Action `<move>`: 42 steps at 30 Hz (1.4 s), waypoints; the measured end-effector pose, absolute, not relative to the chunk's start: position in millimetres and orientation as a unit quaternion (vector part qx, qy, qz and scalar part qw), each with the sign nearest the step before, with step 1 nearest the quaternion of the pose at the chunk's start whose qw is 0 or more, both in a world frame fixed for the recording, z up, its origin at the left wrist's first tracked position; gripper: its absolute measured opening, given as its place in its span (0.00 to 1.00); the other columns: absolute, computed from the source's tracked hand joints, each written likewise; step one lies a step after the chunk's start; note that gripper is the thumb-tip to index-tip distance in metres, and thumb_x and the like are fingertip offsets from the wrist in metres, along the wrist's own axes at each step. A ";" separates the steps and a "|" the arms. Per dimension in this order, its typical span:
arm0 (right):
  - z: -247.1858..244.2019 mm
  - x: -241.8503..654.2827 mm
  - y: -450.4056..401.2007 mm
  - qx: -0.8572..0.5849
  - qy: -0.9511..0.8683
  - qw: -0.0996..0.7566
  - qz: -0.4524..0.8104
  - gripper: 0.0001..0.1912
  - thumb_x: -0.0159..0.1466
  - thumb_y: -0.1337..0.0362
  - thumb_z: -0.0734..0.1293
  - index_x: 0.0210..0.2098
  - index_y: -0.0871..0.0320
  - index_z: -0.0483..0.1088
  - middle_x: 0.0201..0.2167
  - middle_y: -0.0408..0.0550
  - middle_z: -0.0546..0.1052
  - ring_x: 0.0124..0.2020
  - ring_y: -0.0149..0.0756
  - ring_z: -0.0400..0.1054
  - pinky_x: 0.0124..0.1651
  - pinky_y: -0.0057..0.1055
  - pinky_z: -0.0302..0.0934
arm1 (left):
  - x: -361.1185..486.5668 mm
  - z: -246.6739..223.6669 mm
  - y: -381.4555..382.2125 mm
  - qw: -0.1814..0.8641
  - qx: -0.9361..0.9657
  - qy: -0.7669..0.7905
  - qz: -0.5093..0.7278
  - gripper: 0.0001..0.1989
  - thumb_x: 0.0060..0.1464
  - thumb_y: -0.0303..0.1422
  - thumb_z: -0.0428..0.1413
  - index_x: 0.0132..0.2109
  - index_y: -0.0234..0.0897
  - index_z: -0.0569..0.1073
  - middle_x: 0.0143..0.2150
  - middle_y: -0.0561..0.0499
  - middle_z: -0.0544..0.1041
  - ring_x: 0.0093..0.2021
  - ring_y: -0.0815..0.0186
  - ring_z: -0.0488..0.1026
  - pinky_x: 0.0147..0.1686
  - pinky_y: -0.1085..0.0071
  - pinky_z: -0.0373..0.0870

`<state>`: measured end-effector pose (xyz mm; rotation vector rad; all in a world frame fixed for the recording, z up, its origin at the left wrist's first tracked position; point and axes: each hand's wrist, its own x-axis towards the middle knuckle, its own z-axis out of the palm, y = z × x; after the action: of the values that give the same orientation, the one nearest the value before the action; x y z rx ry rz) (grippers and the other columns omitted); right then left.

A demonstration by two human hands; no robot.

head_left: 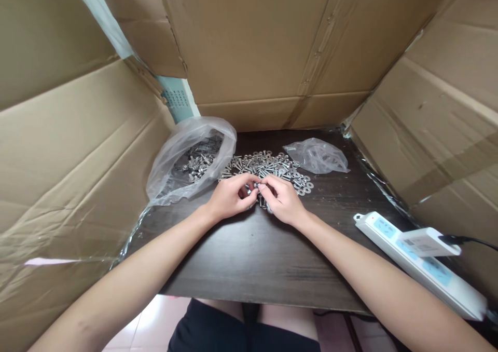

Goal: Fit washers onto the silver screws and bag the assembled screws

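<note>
My left hand [235, 195] and my right hand [280, 197] meet at the near edge of a pile of bolts, nuts and washers [268, 164]. Thumbs and fingertips of both are closed together on a small metal fastener [256, 185], mostly hidden by the fingers, so its exact kind does not show. Just below the fingertips, a few loose bolts [261, 202] lie on the dark table [249, 258]. Beyond my left hand stands an open clear plastic bag [163, 178] with assembled-looking bolts [199, 166] inside.
A crumpled clear plastic bag [317, 156] lies at the back right. Along the right side is a white power strip [459, 292] with a plugged-in adapter [430, 242] and black cable. Cardboard walls [264, 45] enclose the table at the back and sides.
</note>
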<state>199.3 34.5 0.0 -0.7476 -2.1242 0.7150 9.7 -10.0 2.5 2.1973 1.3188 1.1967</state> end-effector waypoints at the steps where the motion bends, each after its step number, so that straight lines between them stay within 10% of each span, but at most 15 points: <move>1: 0.3 199.3 34.4 -0.294 -0.832 0.378 0.280 0.11 0.71 0.63 0.61 0.32 0.55 0.66 0.27 0.43 0.68 0.29 0.35 0.62 0.34 0.33 0.55 | 9.7 2.5 -10.0 0.155 0.767 0.461 0.417 0.11 0.59 0.29 0.58 0.49 0.37 0.75 0.33 0.54 0.77 0.25 0.74 0.73 0.30 0.77 0.71; 42: 0.7 199.3 33.8 -0.297 -0.829 0.384 0.277 0.06 0.70 0.64 0.62 0.35 0.55 0.68 0.29 0.44 0.70 0.29 0.35 0.63 0.34 0.33 0.57 | 10.5 3.6 -10.8 0.159 0.765 0.466 0.415 0.11 0.58 0.29 0.58 0.49 0.38 0.76 0.33 0.54 0.78 0.26 0.73 0.73 0.30 0.77 0.71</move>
<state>199.3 33.8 0.7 -0.7564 -2.1134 0.7062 10.5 -10.8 3.6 2.1860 1.3324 1.1867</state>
